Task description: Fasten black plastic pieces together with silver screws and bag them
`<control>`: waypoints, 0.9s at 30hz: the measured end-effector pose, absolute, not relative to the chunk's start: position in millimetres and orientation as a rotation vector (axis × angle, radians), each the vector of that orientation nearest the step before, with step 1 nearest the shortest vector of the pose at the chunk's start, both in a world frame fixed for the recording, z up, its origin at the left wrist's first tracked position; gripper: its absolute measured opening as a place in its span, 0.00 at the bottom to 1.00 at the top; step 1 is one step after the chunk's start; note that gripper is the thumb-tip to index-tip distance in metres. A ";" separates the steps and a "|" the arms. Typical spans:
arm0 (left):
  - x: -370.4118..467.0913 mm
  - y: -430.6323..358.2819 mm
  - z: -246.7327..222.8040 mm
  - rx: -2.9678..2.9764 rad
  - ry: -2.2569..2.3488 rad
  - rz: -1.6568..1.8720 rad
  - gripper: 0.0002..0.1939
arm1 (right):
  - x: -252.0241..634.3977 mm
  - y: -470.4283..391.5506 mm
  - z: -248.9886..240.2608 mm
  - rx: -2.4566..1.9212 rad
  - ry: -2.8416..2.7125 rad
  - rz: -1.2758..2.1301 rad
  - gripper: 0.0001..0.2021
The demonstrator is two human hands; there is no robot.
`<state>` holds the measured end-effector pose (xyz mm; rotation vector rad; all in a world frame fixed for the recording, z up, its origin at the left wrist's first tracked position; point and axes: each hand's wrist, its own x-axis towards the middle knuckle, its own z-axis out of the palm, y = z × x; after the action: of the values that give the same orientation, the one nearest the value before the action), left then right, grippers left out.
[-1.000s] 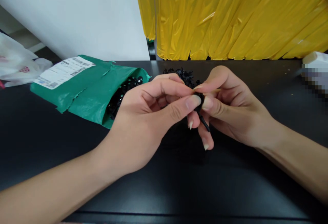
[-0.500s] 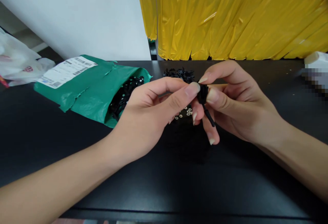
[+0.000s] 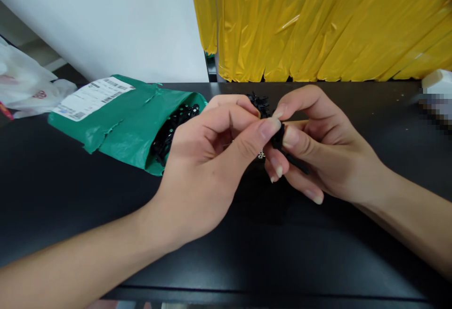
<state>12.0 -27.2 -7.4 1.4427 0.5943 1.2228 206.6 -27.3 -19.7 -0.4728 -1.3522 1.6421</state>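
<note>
A small black part (image 3: pixel 277 138) with a thin black stem is pinched between both hands; its exact shape is hard to make out. My left hand (image 3: pixel 212 158) presses it with thumb and fingertips from the left. From the right, my right hand (image 3: pixel 328 149) grips it between thumb and index finger, and the stem points down and right across its fingers. Behind the fingers lies a pile of black pieces (image 3: pixel 258 101), partly hidden. Small metal rings (image 3: pixel 261 154) show just beneath my left hand's fingers, mostly covered.
An open green mailing bag (image 3: pixel 130 130) with a white label and black parts inside lies at the left on the black table (image 3: pixel 247 257). Beyond it is a white plastic bag (image 3: pixel 31 83). A white object (image 3: pixel 438 85) sits at the right edge, and yellow plastic sheeting (image 3: pixel 318 26) hangs behind.
My left hand's fingers have curled further over the part, hiding more of the rings and the pile. The stem has tilted further to the right, and a lower right-hand finger has moved right.
</note>
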 end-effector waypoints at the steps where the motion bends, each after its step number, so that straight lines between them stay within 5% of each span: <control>1: 12.4 -28.2 -7.0 1.408 0.582 1.218 0.13 | 206.7 -27.7 -19.3 -0.471 -1.343 1.653 0.09; 12: 15.0 -28.8 -9.8 1.166 0.416 1.138 0.04 | 207.3 -27.2 -19.0 -0.479 -1.346 1.640 0.08; 27: 6.1 -24.7 -4.3 1.147 0.514 0.943 0.07 | 208.8 -27.3 -14.5 -0.471 -1.373 1.581 0.10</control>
<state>6.1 -24.7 -4.3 1.1471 0.5141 0.9429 208.8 -27.3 -14.5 -0.4706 -1.3735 1.5812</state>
